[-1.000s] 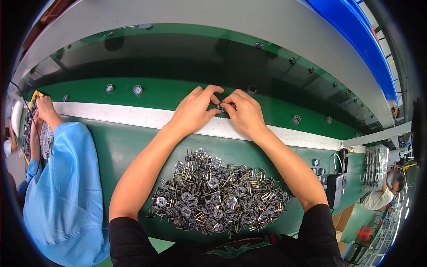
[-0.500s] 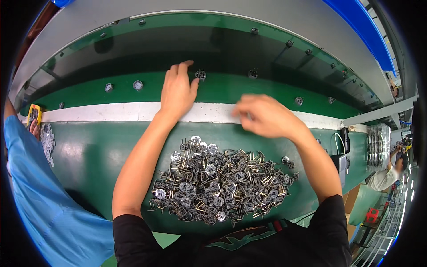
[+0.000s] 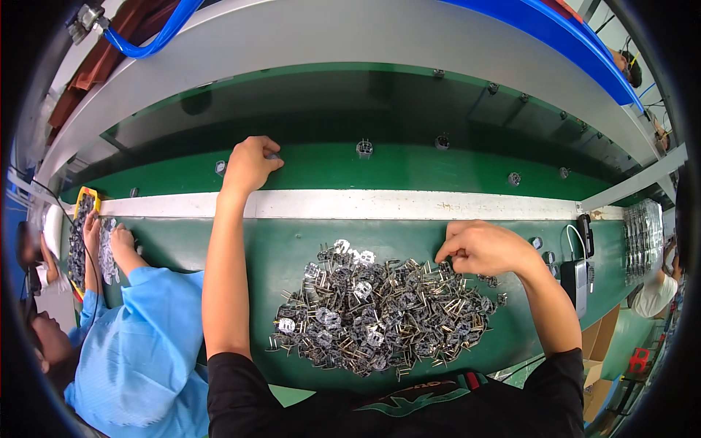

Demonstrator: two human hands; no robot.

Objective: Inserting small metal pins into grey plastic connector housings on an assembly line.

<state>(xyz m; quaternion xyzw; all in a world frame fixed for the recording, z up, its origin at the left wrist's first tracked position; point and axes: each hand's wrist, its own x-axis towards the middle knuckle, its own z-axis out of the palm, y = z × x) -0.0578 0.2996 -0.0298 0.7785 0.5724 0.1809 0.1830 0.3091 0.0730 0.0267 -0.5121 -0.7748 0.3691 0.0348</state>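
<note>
My left hand [image 3: 250,163] reaches over the green conveyor belt [image 3: 321,172], its fingers closed round a small grey round housing [image 3: 272,155] that they mostly cover. To its right a similar round housing [image 3: 364,149] stands on the belt with thin pins sticking up. Just left of my wrist sits another housing [image 3: 221,168] with a pale top. On the near side, my right hand [image 3: 482,247] is at the upper right edge of a heap of dark plug inserts with metal pins [image 3: 380,314]. Its fingers are curled together, and whatever they pinch is hidden.
More housings [image 3: 515,179] stand along the belt. A white rail [image 3: 409,204] divides belt from green bench. At right are a grey box-shaped device [image 3: 574,283] and stacked clear trays [image 3: 642,241]. A co-worker in blue [image 3: 146,343] handles parts beside a yellow bin [image 3: 89,196] at left.
My left hand has moved left from the pinned housing to the neighbouring one and closed on it. My right hand has come back from the rail to the heap. The view has shifted.
</note>
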